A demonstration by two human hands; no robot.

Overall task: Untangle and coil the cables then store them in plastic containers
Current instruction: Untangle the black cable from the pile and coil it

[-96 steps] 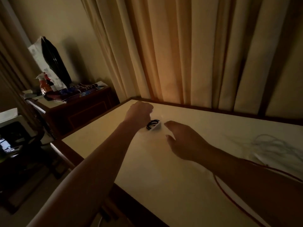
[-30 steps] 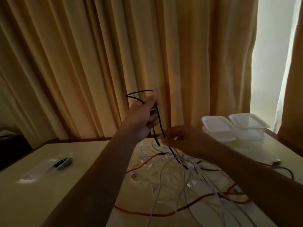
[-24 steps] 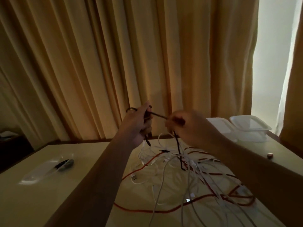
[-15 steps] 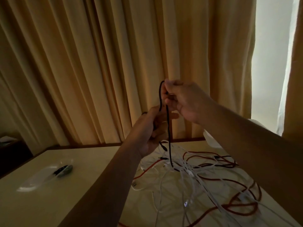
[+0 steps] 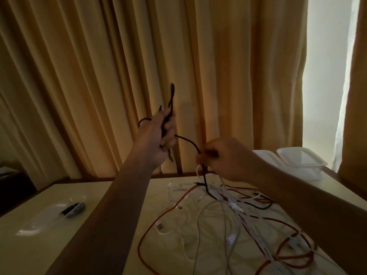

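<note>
Hands were both lifted above the table (image 5: 49,245), with the forearms stretched forward. The left hand (image 5: 158,135) was the higher one, its fingers curled round several turns of the black cable (image 5: 188,140); one narrow loop stood up from the fist toward 12 o'clock. The right hand (image 5: 224,157) was lower, at 3 o'clock from the left one, and pinched the same cable between thumb and fingers. The cable sagged in a short arc between the two hands and then dropped down into the heap of cables (image 5: 228,211) on the table.

Half a second before, the right hand was above the left one and held the cable high; now it had come down beside it, and the left hand had risen.

The black cable looked thin and round. The heap was a loose tangle of white cables (image 5: 200,231) and a red cable (image 5: 143,241), with small plugs at some ends. Two clear plastic containers (image 5: 299,161), rectangular with rounded corners, stood touching each other at 2 o'clock of the table. At 9 o'clock lay another flat clear container (image 5: 45,217) holding a dark coiled cable (image 5: 72,208). A yellow curtain (image 5: 79,76) hung behind in soft folds.
</note>
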